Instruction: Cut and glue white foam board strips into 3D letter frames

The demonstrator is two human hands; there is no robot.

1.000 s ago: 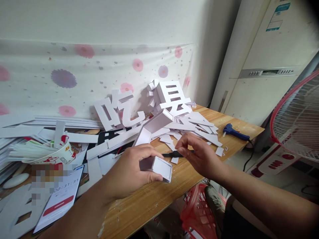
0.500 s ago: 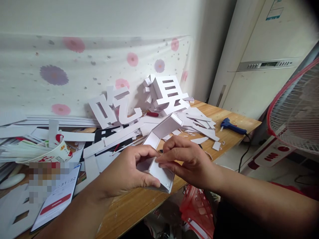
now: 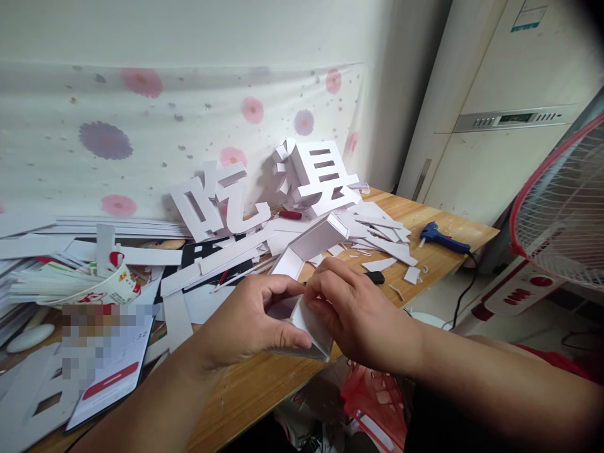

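My left hand (image 3: 248,324) grips a small white foam-board box piece (image 3: 309,327) above the near edge of the wooden table (image 3: 264,384). Thumb underneath, fingers curled over its top. My right hand (image 3: 361,314) is closed on the same piece from the right, fingers pressing its upper edge. A longer folded white strip (image 3: 311,242) rises from the piece toward the back. White cut-out characters (image 3: 264,189) lean on the wall behind.
A blue glue gun (image 3: 441,238) lies at the table's right end. White scraps (image 3: 377,236) are heaped mid-table. A phone (image 3: 116,368) and paper cup (image 3: 101,289) sit left. A red-rimmed fan (image 3: 561,207) stands right, a red basket (image 3: 377,402) below.
My right hand came in from the scraps and closed on the box piece held by my left hand. The view shifted slightly upward.
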